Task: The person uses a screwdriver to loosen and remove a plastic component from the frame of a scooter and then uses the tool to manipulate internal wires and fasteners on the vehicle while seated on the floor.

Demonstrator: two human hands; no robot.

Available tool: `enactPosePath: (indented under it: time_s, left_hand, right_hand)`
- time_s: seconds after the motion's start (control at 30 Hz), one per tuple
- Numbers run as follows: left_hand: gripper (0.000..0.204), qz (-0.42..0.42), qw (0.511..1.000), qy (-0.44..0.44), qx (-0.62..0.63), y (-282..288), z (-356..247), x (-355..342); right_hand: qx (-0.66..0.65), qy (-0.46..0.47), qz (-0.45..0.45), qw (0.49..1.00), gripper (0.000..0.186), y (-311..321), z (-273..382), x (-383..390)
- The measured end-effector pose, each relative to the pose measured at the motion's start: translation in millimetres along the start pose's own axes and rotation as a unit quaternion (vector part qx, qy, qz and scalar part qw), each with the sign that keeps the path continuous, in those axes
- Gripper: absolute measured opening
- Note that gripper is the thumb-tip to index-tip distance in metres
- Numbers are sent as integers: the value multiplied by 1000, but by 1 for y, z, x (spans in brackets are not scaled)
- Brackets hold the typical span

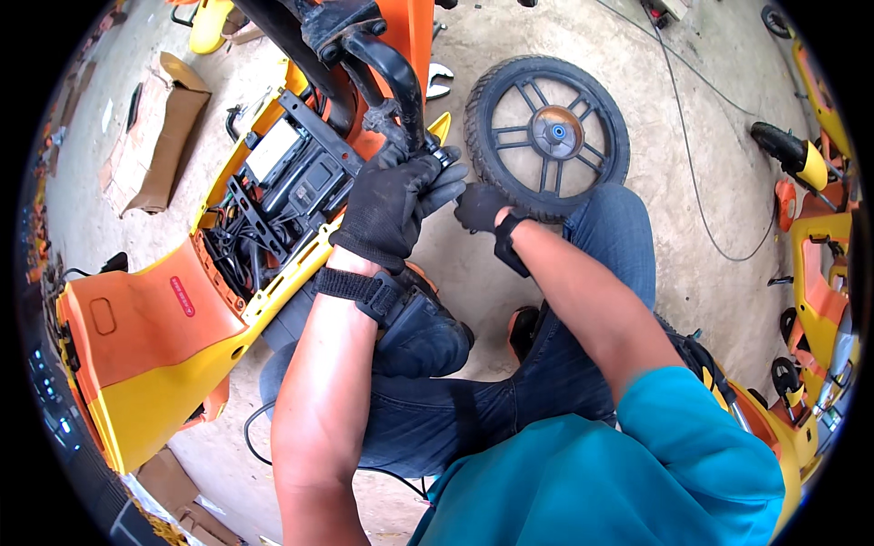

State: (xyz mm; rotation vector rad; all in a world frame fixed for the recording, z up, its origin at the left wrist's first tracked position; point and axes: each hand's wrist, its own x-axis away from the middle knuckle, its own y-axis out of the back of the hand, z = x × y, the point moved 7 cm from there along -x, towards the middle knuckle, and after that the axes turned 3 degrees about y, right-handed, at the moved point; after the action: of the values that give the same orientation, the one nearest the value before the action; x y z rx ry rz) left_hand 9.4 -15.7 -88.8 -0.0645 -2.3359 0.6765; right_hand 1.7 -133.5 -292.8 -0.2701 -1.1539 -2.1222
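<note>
Touching scooter (168,382), open bay (291,278) holding wires (235,257)

From my spot, counted: gloved hands, two, left hand (387,205) and right hand (482,207). Wrist straps (510,246), two. Loose wheel (557,132), one; spokes (509,130) in five pairs. Wrench (441,69), one. Upright carton (159,136), one. Opened vehicle (314,177), one. Vehicles at right (819,264), several, overlapping; exact number unclear.
</note>
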Motion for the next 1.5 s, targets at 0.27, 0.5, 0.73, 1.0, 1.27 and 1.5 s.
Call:
enactPosePath:
  time_s: [0.27, 0.5, 0.73, 1.0, 1.27, 1.5]
  left_hand:
    - [23, 1, 1000, -20, -6, 6, 2, -5]
    - [22, 10, 1000, -19, 8, 7, 4, -8]
    - [21, 1, 1000, -22, -11, 5, 1, -5]
    - [23, 10, 999, -33, -6, 6, 2, -6]
    - [24, -7, 1000, -20, -18, 6, 2, -6]
    - [24, -10, 999, -29, -29, 3, 0, -5]
  right_hand:
    - [-3, 117, -108, 987, 24, 216, 34, 75]
    - [189, 252, -202, 928, 15, 269, 101, 132]
    - [239, 261, -178, 918, 14, 266, 124, 133]
    - [264, 302, -208, 892, 13, 269, 136, 134]
    - [304, 367, -238, 846, 16, 267, 140, 132]
    - [348, 344, -229, 842, 19, 250, 126, 118]
